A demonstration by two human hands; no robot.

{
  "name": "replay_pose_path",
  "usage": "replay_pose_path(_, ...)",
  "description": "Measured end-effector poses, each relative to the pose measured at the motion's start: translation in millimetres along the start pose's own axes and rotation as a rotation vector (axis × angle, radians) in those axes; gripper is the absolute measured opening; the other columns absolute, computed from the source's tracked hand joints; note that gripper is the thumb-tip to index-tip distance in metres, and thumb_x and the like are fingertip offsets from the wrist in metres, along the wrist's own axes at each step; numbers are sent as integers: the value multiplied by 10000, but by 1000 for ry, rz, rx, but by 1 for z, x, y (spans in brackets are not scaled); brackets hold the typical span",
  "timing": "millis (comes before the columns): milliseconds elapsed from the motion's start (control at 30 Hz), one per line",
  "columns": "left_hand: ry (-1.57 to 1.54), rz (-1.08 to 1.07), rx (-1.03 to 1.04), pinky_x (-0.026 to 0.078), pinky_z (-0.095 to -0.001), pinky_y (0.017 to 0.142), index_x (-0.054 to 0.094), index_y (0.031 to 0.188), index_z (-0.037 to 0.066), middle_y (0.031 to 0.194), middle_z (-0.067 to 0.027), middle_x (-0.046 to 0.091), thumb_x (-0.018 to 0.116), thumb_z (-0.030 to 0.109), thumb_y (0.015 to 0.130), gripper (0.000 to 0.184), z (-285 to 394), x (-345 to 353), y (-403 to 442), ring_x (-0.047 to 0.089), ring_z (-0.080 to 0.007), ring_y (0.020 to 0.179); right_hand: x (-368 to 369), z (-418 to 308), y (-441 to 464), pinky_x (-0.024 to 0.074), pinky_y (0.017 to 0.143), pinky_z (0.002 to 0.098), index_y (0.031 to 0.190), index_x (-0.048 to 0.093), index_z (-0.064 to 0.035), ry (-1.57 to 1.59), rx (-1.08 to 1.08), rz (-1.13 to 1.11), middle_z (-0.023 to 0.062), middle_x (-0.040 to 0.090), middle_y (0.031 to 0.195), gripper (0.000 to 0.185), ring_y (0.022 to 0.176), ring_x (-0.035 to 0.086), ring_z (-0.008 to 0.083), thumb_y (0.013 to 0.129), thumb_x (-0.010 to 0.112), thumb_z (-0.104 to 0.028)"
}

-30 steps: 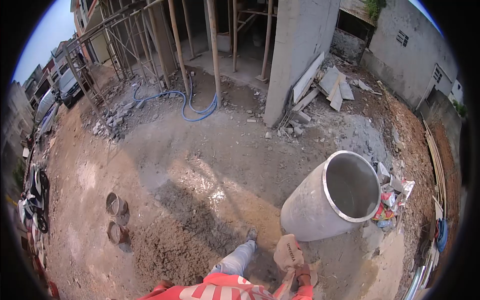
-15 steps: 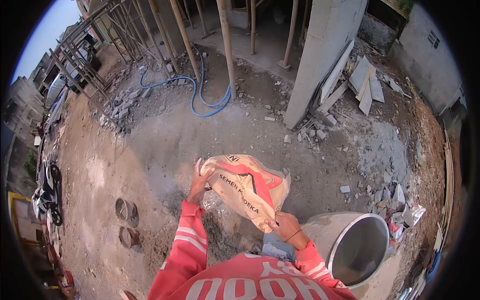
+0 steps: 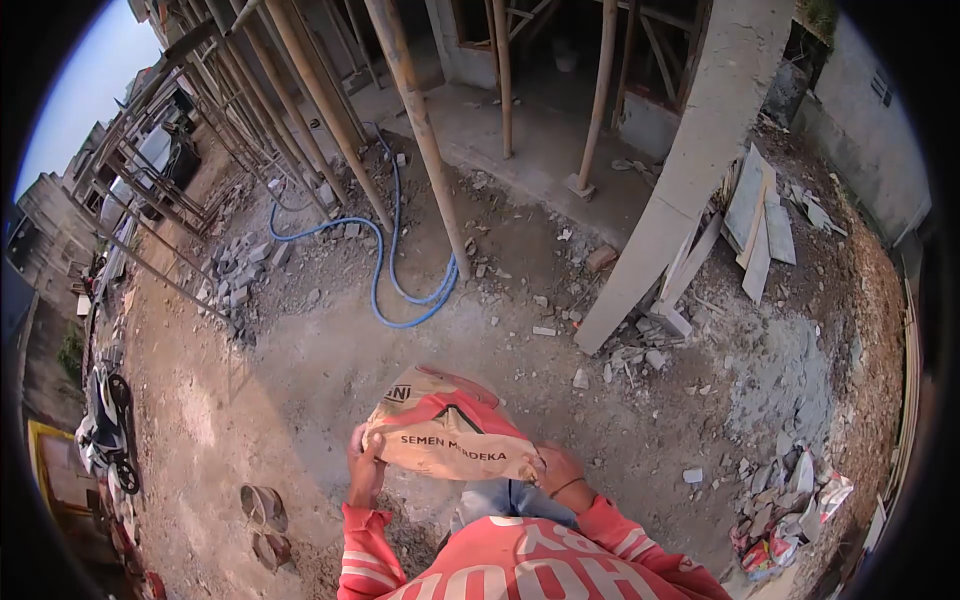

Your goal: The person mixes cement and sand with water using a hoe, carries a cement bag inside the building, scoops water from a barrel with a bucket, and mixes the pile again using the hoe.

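Apart, left hand [image 3: 364, 468] and right hand [image 3: 560, 468] grip bag [image 3: 447, 428].

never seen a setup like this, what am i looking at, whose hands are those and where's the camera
There is no machine here: these are a person's own bare hands, coming out of red sleeves. The camera is worn on the head and looks forward and down, so you see roughly from the wearer's viewpoint. The left hand and right hand grip opposite ends of a brown and red bag marked "SEMEN MERDEKA". On the dirt ground lie a blue hose and grey rubble, with two buckets off to the left. Wooden poles stand ahead.
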State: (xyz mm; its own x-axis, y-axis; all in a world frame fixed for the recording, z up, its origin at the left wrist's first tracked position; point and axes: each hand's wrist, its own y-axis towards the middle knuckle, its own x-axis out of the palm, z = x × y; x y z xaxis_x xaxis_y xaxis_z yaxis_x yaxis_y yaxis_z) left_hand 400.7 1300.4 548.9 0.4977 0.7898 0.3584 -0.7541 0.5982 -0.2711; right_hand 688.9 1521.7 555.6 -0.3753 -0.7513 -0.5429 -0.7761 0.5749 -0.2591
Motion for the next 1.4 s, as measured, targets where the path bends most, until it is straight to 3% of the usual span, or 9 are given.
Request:
replay_pose_path(167,-103,92,11,530,-380,904,491,1261,12,1207,-130,600,630,116,919,384,-11,38,103,618,-238,1071,-50,13,137,493,766,463,1089,639,-79,-78,-161,156,151,615,1032,271,919,611,349,874,576,-232)
replay_pose_path(467,57,-75,-173,546,-362,860,555,1179,50,1103,-67,638,607,210,945,288,-5,194,461,633,-173,986,-180,33,427,501,762,464,1057,656,-86,-214,158,374,114,640,1042,257,910,629,358,885,591,-267)
replay_pose_path(600,280,-180,-189,529,-287,812,598,1113,55,979,-22,654,606,266,951,267,47,316,625,619,-114,909,-270,11,527,512,742,444,1253,543,-85,-151,100,649,153,659,930,524,874,642,373,814,695,-328)
replay_pose_path(700,421,-383,-40,495,-242,774,609,1099,43,930,-6,647,607,271,955,270,53,383,748,587,-79,880,-342,-14,598,495,807,449,1345,456,-114,-247,525,360,157,639,1023,800,974,618,365,682,797,-407)
replay_pose_path(833,470,-571,62,463,-282,855,595,1162,14,1056,-57,645,603,240,954,307,51,485,870,567,-119,971,-389,12,720,421,950,493,1375,405,-106,-340,249,501,146,482,1296,1050,1212,470,356,501,894,-420)
replay_pose_path(1000,660,-687,272,448,-340,928,591,1156,4,1125,-143,649,613,208,931,304,48,603,1014,591,-233,1074,-439,38,922,435,942,535,1489,234,-142,-234,94,480,245,418,1346,1240,1203,469,449,481,906,-406)
replay_pose_path(1100,743,-763,384,471,-357,943,579,1165,18,1207,-137,597,635,160,917,292,58,640,1080,575,-248,1129,-478,49,1027,504,792,516,1461,268,-199,-92,310,415,213,588,1175,932,989,613,421,689,780,-308)
replay_pose_path(1167,567,-746,202,500,-350,931,543,1226,35,1279,-117,532,646,145,911,350,64,669,1129,567,-248,1137,-516,52,1079,512,727,518,1396,341,-207,-149,296,515,167,676,979,706,853,658,393,777,682,-217)
replay_pose_path(1400,355,-519,-261,549,-418,863,337,1443,123,1395,-142,414,640,240,907,626,53,738,1302,570,-320,1144,-631,96,1230,507,740,526,1328,409,-222,-96,615,661,189,675,919,620,840,646,428,772,676,-165)
